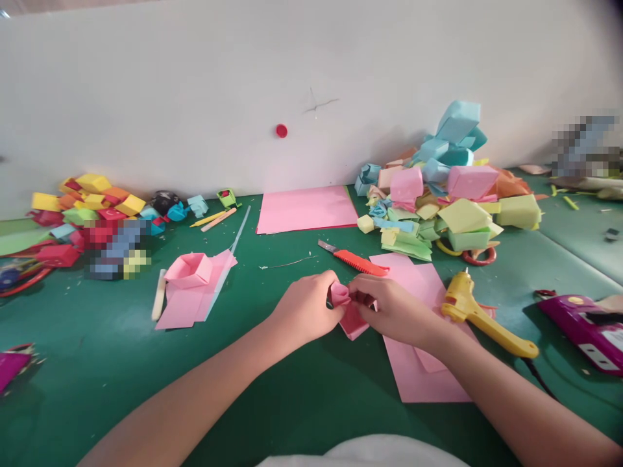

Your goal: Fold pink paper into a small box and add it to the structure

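Note:
Between my two hands is a small piece of folded pink paper point(354, 322), partly covered by my fingers. My left hand point(309, 305) is closed on its left side, thumb and fingers pinching a folded-up flap. From the right, my right hand point(389, 305) pinches the same paper near its upper edge. Just beyond the hands lies a red utility knife point(360, 261) with its blade out. Pink paper sheets point(418, 379) lie under my right forearm, and a yellow hot glue gun point(479, 314) rests to their right.
An open pink paper box point(189, 270) sits on pink sheets at left, by a wooden stick point(158, 295). Pink paper point(306, 209) lies against the white wall. Folded paper pieces point(467, 214) pile up at back right, others point(97, 201) at left. A purple power strip point(581, 327) is far right.

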`<act>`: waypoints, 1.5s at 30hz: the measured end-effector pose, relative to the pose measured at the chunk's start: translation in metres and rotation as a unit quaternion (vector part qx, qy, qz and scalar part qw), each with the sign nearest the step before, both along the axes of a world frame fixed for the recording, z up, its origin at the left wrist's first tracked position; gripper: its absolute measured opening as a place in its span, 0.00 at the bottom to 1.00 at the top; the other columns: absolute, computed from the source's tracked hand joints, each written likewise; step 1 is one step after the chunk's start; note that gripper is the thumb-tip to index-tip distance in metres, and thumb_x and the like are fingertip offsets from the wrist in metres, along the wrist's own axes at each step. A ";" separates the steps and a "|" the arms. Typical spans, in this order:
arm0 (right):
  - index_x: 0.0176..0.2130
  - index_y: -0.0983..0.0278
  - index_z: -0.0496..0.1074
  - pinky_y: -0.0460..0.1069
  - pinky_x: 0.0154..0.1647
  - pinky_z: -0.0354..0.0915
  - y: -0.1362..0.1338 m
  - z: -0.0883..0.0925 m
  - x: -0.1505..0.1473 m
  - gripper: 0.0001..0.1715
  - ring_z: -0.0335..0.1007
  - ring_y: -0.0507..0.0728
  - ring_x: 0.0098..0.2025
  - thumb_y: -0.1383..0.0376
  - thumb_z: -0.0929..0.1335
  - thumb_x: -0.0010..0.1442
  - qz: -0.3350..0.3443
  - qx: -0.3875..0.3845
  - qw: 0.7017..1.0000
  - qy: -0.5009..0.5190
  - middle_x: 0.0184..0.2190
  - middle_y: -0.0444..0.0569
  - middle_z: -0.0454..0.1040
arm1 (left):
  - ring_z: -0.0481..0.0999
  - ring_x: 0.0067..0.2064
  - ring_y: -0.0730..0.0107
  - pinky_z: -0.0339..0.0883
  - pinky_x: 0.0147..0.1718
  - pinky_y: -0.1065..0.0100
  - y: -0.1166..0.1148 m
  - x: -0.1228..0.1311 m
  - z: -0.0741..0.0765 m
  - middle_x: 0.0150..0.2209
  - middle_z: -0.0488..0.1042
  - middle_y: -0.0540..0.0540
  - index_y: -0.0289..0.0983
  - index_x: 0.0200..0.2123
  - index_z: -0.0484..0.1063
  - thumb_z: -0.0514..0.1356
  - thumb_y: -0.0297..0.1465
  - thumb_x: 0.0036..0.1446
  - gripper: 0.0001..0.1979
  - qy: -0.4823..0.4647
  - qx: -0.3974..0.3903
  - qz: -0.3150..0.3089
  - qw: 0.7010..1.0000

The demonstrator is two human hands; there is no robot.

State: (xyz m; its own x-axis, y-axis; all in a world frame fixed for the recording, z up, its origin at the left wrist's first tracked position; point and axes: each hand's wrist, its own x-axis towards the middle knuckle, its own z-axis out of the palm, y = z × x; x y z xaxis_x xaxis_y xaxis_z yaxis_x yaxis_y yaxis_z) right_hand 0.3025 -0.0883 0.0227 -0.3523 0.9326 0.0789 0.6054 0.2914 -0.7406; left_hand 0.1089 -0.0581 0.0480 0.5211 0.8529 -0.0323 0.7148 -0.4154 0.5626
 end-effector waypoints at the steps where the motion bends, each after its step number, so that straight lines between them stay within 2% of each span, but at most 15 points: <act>1: 0.35 0.59 0.71 0.50 0.32 0.63 0.000 -0.001 0.000 0.13 0.69 0.55 0.31 0.74 0.63 0.53 -0.011 -0.007 1.000 0.002 0.31 0.45 0.74 | 0.71 0.23 0.70 0.51 0.20 0.70 0.000 0.000 -0.001 0.26 0.72 0.54 0.41 0.31 0.62 0.63 0.29 0.55 0.09 -0.007 0.000 0.009 1.000; 4: 0.34 0.59 0.73 0.50 0.31 0.64 0.002 -0.003 -0.001 0.11 0.69 0.55 0.31 0.72 0.64 0.54 -0.056 -0.023 0.998 0.006 0.30 0.45 0.75 | 0.71 0.23 0.70 0.53 0.20 0.71 0.000 -0.002 -0.004 0.28 0.72 0.54 0.42 0.35 0.60 0.65 0.32 0.54 0.14 -0.026 0.006 0.054 0.998; 6: 0.32 0.60 0.73 0.50 0.30 0.63 0.004 -0.005 0.000 0.08 0.69 0.56 0.29 0.70 0.65 0.53 -0.088 -0.029 0.996 0.004 0.29 0.45 0.75 | 0.71 0.24 0.71 0.56 0.21 0.71 0.001 -0.003 -0.008 0.28 0.72 0.55 0.42 0.37 0.60 0.66 0.31 0.54 0.15 -0.052 0.012 0.063 0.997; 10: 0.30 0.60 0.72 0.50 0.30 0.64 0.007 -0.011 0.003 0.06 0.69 0.56 0.29 0.68 0.65 0.52 -0.129 -0.028 0.991 0.025 0.28 0.45 0.75 | 0.75 0.31 0.73 0.66 0.31 0.71 0.002 -0.003 -0.018 0.34 0.76 0.52 0.40 0.35 0.69 0.61 0.26 0.60 0.04 -0.131 0.052 -0.016 0.990; 14: 0.31 0.60 0.73 0.50 0.30 0.65 0.008 -0.015 0.004 0.07 0.70 0.56 0.29 0.68 0.65 0.52 -0.130 -0.031 0.990 0.043 0.27 0.45 0.75 | 0.78 0.36 0.71 0.70 0.36 0.70 0.004 -0.002 -0.026 0.40 0.79 0.48 0.41 0.36 0.79 0.60 0.23 0.61 0.09 -0.153 0.087 -0.049 0.983; 18: 0.32 0.60 0.75 0.50 0.30 0.65 0.007 -0.015 0.004 0.09 0.70 0.56 0.29 0.69 0.65 0.53 -0.121 -0.022 0.991 0.043 0.28 0.45 0.76 | 0.80 0.40 0.68 0.72 0.39 0.69 0.005 0.000 -0.026 0.41 0.82 0.49 0.42 0.38 0.82 0.61 0.23 0.62 0.11 -0.147 0.089 -0.061 0.983; 21: 0.32 0.60 0.74 0.50 0.31 0.65 0.007 -0.014 0.004 0.09 0.69 0.55 0.30 0.70 0.65 0.53 -0.110 -0.013 0.993 0.038 0.29 0.45 0.76 | 0.80 0.39 0.68 0.71 0.39 0.69 0.003 0.000 -0.025 0.42 0.81 0.50 0.43 0.39 0.83 0.60 0.22 0.62 0.12 -0.118 0.111 -0.063 0.985; 25: 0.31 0.61 0.72 0.50 0.31 0.64 0.006 -0.011 0.006 0.08 0.68 0.55 0.31 0.71 0.64 0.53 -0.075 -0.007 0.996 0.040 0.28 0.45 0.74 | 0.78 0.35 0.70 0.69 0.34 0.69 0.002 0.000 -0.026 0.40 0.80 0.49 0.43 0.38 0.83 0.59 0.24 0.61 0.12 -0.079 0.134 -0.075 0.985; 30: 0.31 0.60 0.70 0.50 0.31 0.64 0.004 -0.008 0.005 0.09 0.68 0.55 0.30 0.73 0.64 0.53 -0.042 -0.025 0.997 0.052 0.28 0.44 0.72 | 0.79 0.39 0.69 0.70 0.37 0.69 -0.001 0.000 -0.026 0.43 0.80 0.50 0.43 0.37 0.83 0.60 0.24 0.59 0.12 -0.077 0.131 -0.076 0.985; 33: 0.32 0.60 0.71 0.50 0.30 0.64 0.004 -0.006 0.004 0.10 0.69 0.55 0.30 0.73 0.64 0.52 -0.036 -0.036 0.997 0.054 0.29 0.45 0.73 | 0.78 0.36 0.69 0.68 0.34 0.69 -0.003 0.000 -0.025 0.42 0.80 0.50 0.43 0.36 0.82 0.60 0.25 0.59 0.11 -0.061 0.127 -0.063 0.988; 39: 0.30 0.60 0.70 0.50 0.29 0.63 0.005 -0.008 0.002 0.10 0.68 0.55 0.29 0.74 0.64 0.51 -0.073 -0.035 0.996 0.024 0.27 0.43 0.72 | 0.76 0.32 0.71 0.64 0.30 0.70 -0.003 0.000 -0.027 0.37 0.79 0.51 0.41 0.36 0.77 0.60 0.24 0.59 0.08 -0.071 0.121 -0.041 0.989; 45: 0.30 0.59 0.67 0.49 0.27 0.61 0.007 -0.018 0.003 0.06 0.67 0.55 0.28 0.71 0.66 0.52 -0.101 -0.038 0.994 0.016 0.26 0.43 0.71 | 0.70 0.27 0.74 0.62 0.27 0.71 -0.002 -0.002 -0.028 0.33 0.74 0.52 0.40 0.33 0.69 0.60 0.27 0.60 0.03 -0.110 0.095 -0.002 0.989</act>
State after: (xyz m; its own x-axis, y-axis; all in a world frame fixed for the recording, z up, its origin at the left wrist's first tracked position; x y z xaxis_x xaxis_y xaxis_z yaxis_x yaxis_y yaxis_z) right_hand 0.3057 -0.0810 0.0044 -0.1562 0.9876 0.0133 0.6215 0.1088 -0.7758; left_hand 0.1065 -0.0604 0.0196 0.5012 0.8302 0.2440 0.5811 -0.5319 0.6160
